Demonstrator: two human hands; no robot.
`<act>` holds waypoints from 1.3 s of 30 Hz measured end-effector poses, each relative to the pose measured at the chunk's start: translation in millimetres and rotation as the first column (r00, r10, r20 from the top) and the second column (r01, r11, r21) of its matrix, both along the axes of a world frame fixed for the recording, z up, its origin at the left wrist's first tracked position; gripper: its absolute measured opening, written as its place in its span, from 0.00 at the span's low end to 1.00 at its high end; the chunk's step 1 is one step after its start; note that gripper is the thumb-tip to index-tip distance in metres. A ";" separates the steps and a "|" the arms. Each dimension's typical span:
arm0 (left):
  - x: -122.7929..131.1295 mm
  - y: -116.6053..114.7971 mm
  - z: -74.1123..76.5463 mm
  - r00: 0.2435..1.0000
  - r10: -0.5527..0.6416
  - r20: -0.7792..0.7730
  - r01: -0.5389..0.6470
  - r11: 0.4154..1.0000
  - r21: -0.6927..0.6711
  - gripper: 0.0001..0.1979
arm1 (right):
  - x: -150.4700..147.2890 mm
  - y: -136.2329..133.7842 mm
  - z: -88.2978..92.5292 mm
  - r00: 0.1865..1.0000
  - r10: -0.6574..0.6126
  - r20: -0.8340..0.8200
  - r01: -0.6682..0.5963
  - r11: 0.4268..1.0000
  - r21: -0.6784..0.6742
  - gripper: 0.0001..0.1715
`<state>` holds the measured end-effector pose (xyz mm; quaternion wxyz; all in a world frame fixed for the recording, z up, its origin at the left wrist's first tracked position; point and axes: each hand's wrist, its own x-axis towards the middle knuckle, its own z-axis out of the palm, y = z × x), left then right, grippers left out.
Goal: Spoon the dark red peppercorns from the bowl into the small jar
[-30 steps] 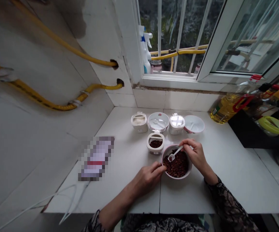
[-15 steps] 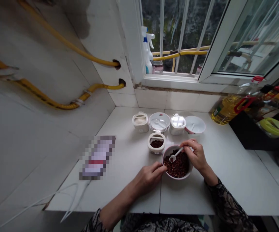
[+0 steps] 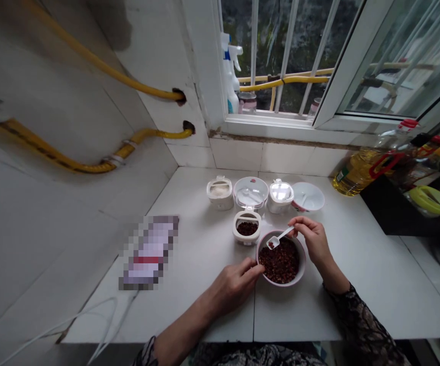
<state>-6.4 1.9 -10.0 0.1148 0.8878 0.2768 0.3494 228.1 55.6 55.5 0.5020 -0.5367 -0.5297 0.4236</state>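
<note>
The right hand (image 3: 314,241) pinches the white spoon (image 3: 282,235) over the bowl (image 3: 301,269) between both hands, while the left hand (image 3: 237,280) touches its rim, though whether it grips cannot be told, and keeping the spoon level should prevent its few red pieces (image 3: 271,245) from spilling

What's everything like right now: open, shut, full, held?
Front bowl: partly filled with red bits
Spoon: held, few bits in it
Right hand: gripping spoon
Left hand: touching bowl's rim
Front jar: dark bits inside
Right jar: lid down
Oil bottle: capped, partly full
</note>
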 end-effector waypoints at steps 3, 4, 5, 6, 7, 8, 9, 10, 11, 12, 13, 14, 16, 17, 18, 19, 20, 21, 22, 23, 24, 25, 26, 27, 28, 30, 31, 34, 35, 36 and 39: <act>0.1 -0.4 -1.3 1.000 -0.003 -0.008 0.003 1.000 -0.012 0.12 | -8.4 -2.5 11.3 0.999 -0.018 0.047 0.015 0.997 0.075 0.08; 0.4 -0.5 -1.5 1.000 -0.002 -0.010 0.001 1.000 -0.011 0.12 | -12.7 -3.9 15.1 0.996 -0.028 0.082 0.018 0.992 0.122 0.08; 0.8 -0.5 -1.7 1.000 0.001 -0.011 -0.001 1.000 -0.007 0.12 | -17.4 -5.3 18.2 0.990 -0.052 0.131 0.028 0.983 0.180 0.09; 1.3 -0.4 -1.8 1.000 0.004 -0.012 -0.004 1.000 -0.002 0.12 | -22.2 -6.5 20.6 0.977 -0.088 0.195 0.036 0.966 0.255 0.10; 1.9 -0.4 -1.8 1.000 0.007 -0.010 -0.007 1.000 0.008 0.12 | -26.9 -7.3 22.0 0.953 -0.108 0.282 0.005 0.939 0.343 0.10; 2.6 -0.5 -1.7 1.000 0.010 -0.008 -0.009 1.000 0.017 0.12 | -31.2 -7.6 22.5 0.919 -0.113 0.379 -0.065 0.902 0.427 0.11; 3.2 -0.6 -1.5 1.000 0.011 -0.019 -0.011 1.000 0.015 0.12 | -34.8 -7.6 22.4 0.871 -0.105 0.480 -0.168 0.854 0.492 0.13; 3.8 -0.8 -1.1 1.000 0.015 -0.021 -0.015 1.000 0.018 0.12 | -37.6 -7.3 21.8 0.814 -0.092 0.574 -0.283 0.800 0.530 0.14; 4.3 -1.1 -0.5 0.999 0.025 -0.026 -0.025 1.000 0.018 0.13 | -39.4 -6.9 21.2 0.758 -0.084 0.647 -0.381 0.748 0.543 0.16; 4.8 -1.3 0.2 0.999 0.021 -0.029 -0.020 0.999 0.028 0.13 | -40.1 -6.7 20.8 0.715 -0.080 0.695 -0.447 0.712 0.542 0.18; 5.1 -1.6 0.9 0.999 0.024 -0.035 -0.023 0.999 0.031 0.13 | -39.8 -6.9 20.9 0.692 -0.087 0.717 -0.473 0.696 0.541 0.19; 5.3 -1.9 1.7 0.999 0.020 -0.041 -0.019 0.999 0.034 0.13 | -38.3 -7.5 21.5 0.695 -0.109 0.711 -0.455 0.699 0.552 0.19; 5.2 -2.3 3.2 0.999 0.023 -0.047 -0.020 0.999 0.045 0.13 | -32.3 -10.3 23.8 0.737 -0.128 0.664 -0.390 0.722 0.572 0.17; 5.1 -2.4 3.8 0.998 0.032 -0.048 -0.029 0.998 0.050 0.14 | -28.0 -12.4 24.9 0.769 -0.153 0.621 -0.329 0.737 0.590 0.16; 4.8 -2.6 4.3 0.998 0.033 -0.053 -0.030 0.998 0.047 0.14 | -23.3 -14.9 25.7 0.794 -0.169 0.584 -0.280 0.751 0.598 0.15; 4.6 -2.7 4.6 0.998 0.031 -0.054 -0.029 0.999 0.046 0.14 | -18.3 -17.6 25.7 0.814 -0.186 0.550 -0.238 0.758 0.608 0.13; 4.3 -2.8 4.7 0.998 0.029 -0.056 -0.027 0.999 0.043 0.14 | -13.5 -20.4 25.0 0.826 -0.192 0.530 -0.216 0.761 0.611 0.13; 4.0 -2.9 4.5 0.998 0.025 -0.058 -0.023 0.999 0.042 0.14 | -9.2 -23.1 23.4 0.827 -0.198 0.526 -0.199 0.773 0.602 0.12; 3.6 -3.1 4.1 0.998 0.022 -0.061 -0.019 0.999 0.042 0.14 | -5.6 -25.5 21.0 0.822 -0.206 0.531 -0.184 0.787 0.589 0.11; 3.3 -3.3 3.4 0.998 0.021 -0.064 -0.019 0.999 0.043 0.14 | -2.9 -27.4 18.2 0.812 -0.206 0.547 -0.182 0.801 0.571 0.11; 3.0 -3.4 2.4 0.998 0.019 -0.067 -0.016 0.999 0.044 0.14 | -1.1 -28.6 15.1 0.797 -0.203 0.569 -0.188 0.812 0.553 0.11; 2.6 -3.4 1.3 0.997 0.022 -0.070 -0.019 0.999 0.043 0.14 | -0.2 -29.1 11.9 0.781 -0.195 0.594 -0.203 0.819 0.536 0.11; 2.3 -3.4 0.1 0.997 0.026 -0.067 -0.023 0.999 0.044 0.14 | 0.0 -28.7 9.0 0.763 -0.184 0.619 -0.226 0.822 0.523 0.11; 2.1 -3.3 -1.1 0.998 0.017 -0.067 -0.014 0.999 0.041 0.14 | -0.3 -27.4 6.4 0.745 -0.171 0.644 -0.257 0.819 0.514 0.11; 1.9 -3.1 -2.1 0.998 0.027 -0.056 -0.025 0.999 0.037 0.14 | -0.9 -25.5 4.2 0.729 -0.157 0.666 -0.283 0.817 0.503 0.11; 1.7 -2.8 -3.3 0.998 0.019 -0.061 -0.018 1.000 0.023 0.14 | -2.4 -20.4 1.2 0.699 -0.135 0.702 -0.332 0.809 0.485 0.12; 1.7 -2.6 -3.4 0.998 0.014 -0.057 -0.013 1.000 0.028 0.14 | -3.0 -17.8 0.3 0.687 -0.124 0.716 -0.352 0.806 0.476 0.12; 1.2 -2.4 -2.6 0.998 0.013 -0.054 -0.011 0.999 0.042 0.14 | -4.4 -12.0 -1.5 0.673 -0.055 0.738 -0.407 0.805 0.432 0.12; 0.8 -2.4 -2.2 0.998 0.016 -0.056 -0.013 0.999 0.044 0.14 | -4.8 -11.1 -2.0 0.684 -0.028 0.729 -0.409 0.813 0.414 0.12; 0.3 -2.4 -2.0 0.998 0.017 -0.060 -0.014 0.999 0.041 0.14 | -5.1 -10.7 -2.6 0.705 -0.006 0.709 -0.395 0.827 0.399 0.12; -1.5 -2.5 -1.7 0.997 0.014 -0.074 -0.012 1.000 0.027 0.14 | -5.9 -11.9 -4.2 0.797 0.005 0.605 -0.285 0.885 0.367 0.12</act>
